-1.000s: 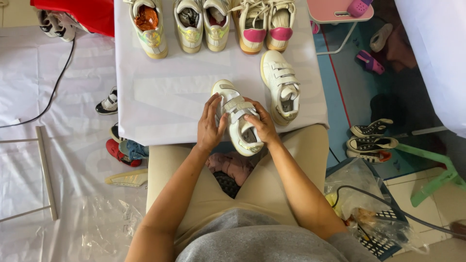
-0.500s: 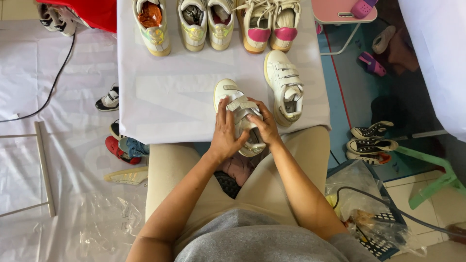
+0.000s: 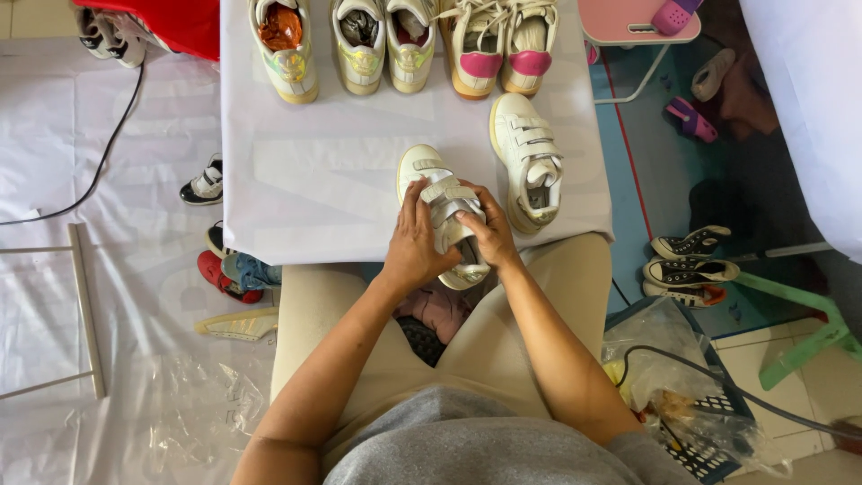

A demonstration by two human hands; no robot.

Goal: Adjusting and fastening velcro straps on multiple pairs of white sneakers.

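Hands (image 3: 453,238) gripping white strapped sneaker (image 3: 429,178)

Both forearms enter from the 6 o'clock edge of the head view and converge toward centre frame. The left forearm runs from about 7 o'clock up toward 12 o'clock, bare, wrist roughly straight. The left hand (image 3: 415,244) is palm down, back of the hand facing the camera, fingers curled forward and pointing toward 1 o'clock, thumb tucked inward. The right forearm runs from about 5 o'clock up toward 11 o'clock, also bare. The right hand (image 3: 490,232) is palm down, fingers bent and pointing toward 10 o'clock. The fingertips of both hands lie just beside each other, closed in a shared grasp.
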